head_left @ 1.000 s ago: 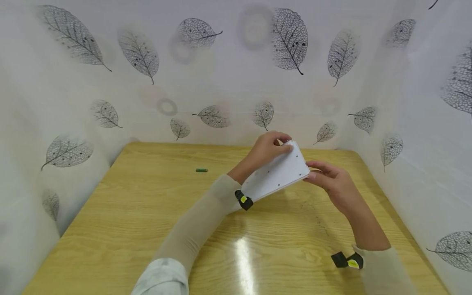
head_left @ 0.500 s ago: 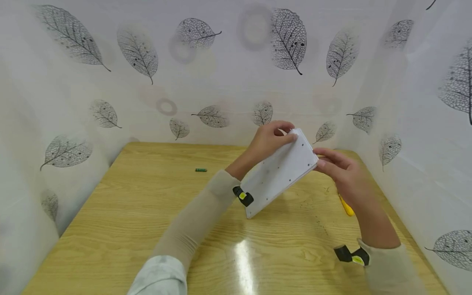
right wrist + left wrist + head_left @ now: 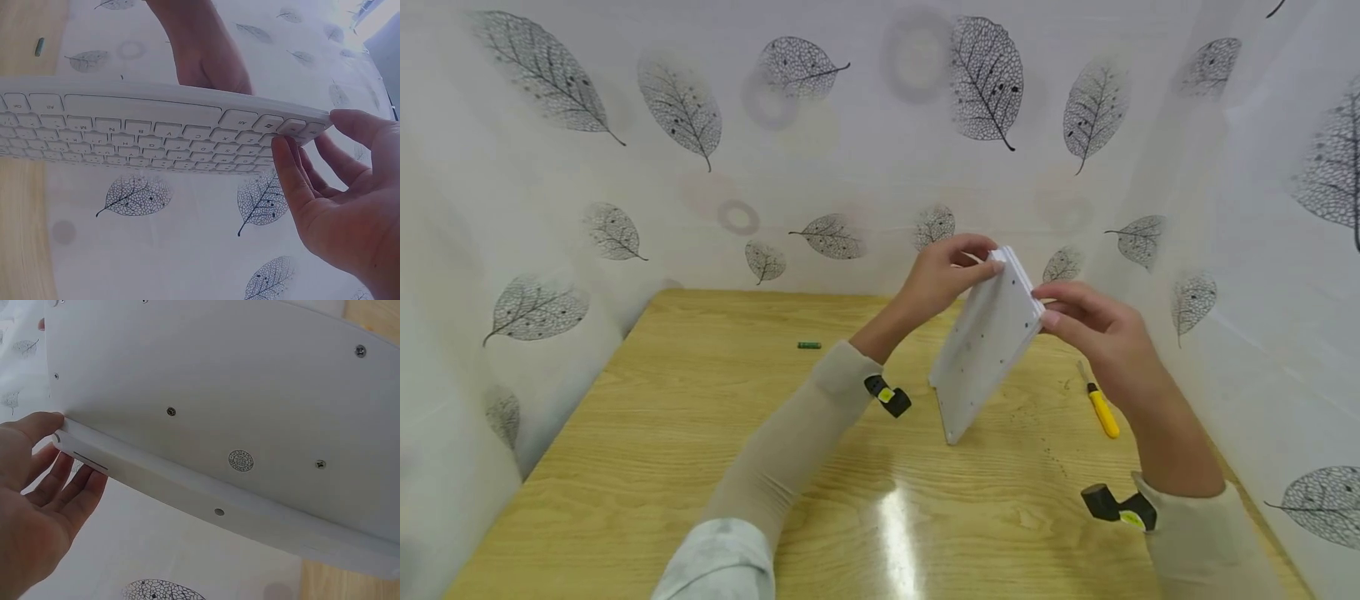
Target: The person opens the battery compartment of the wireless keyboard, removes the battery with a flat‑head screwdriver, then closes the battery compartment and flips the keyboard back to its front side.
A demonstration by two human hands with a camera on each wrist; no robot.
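A white keyboard (image 3: 981, 362) stands tilted up on its end above the table, its screwed underside facing the head camera. In the left wrist view, that keyboard underside (image 3: 250, 381) shows several screws and a round printed mark. My left hand (image 3: 943, 273) pinches its upper corner, thumb on the underside and fingers round the thick edge. By the neighbouring corner, my right hand (image 3: 1108, 342) grips the short edge between thumb and fingers. The keys (image 3: 144, 128) face away from the head camera and show in the right wrist view, where a finger lies against the corner keys.
A screwdriver (image 3: 1102, 408) with a yellow handle lies on the wooden table (image 3: 700, 467) at the right. Farther back on the left lies a small green battery (image 3: 809, 345). Dark specks dot the wood near the screwdriver. Leaf-patterned curtain (image 3: 850, 167) surrounds the table.
The keyboard has been raised and turned from a slant to a steeper, nearly upright stance. Both hands have moved up with it, the right one also rightward, uncovering the screwdriver.
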